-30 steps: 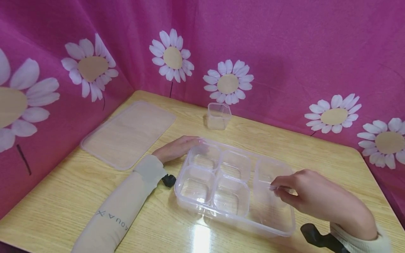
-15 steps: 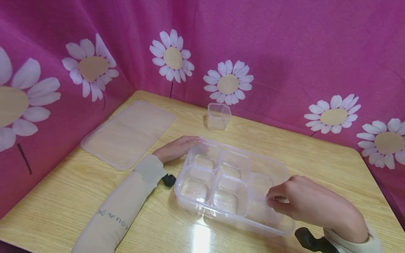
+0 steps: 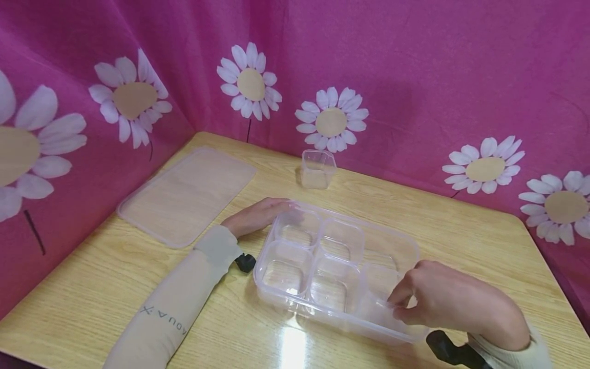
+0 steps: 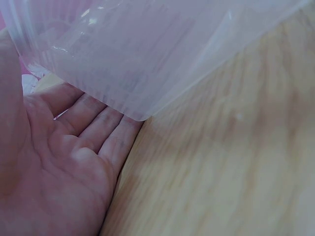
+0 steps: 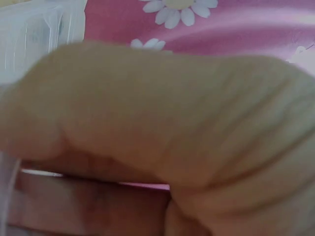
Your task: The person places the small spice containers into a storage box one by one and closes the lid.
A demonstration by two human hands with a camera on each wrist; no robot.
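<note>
A clear plastic box (image 3: 304,312) lies on the table with several small clear containers inside, two of them in the left column and two in the middle. My left hand (image 3: 255,215) rests against its far left corner. In the left wrist view the left hand's fingers (image 4: 101,120) look fairly straight along the box wall (image 4: 147,64). At the box's right end my right hand (image 3: 449,302) pinches the rim of another small clear container (image 3: 380,287), which sits at the near right. The right wrist view shows mostly thumb (image 5: 113,108), with a strip of clear plastic at the left.
A loose clear container (image 3: 318,169) stands near the table's back edge. The flat translucent lid (image 3: 189,195) lies at the back left. A pink curtain with flowers (image 3: 405,77) closes off the back and left of the wooden table (image 3: 221,328).
My right hand has moved the small container leftward and toward the near side within the box, baring the box floor behind it. The left hand stays put.
</note>
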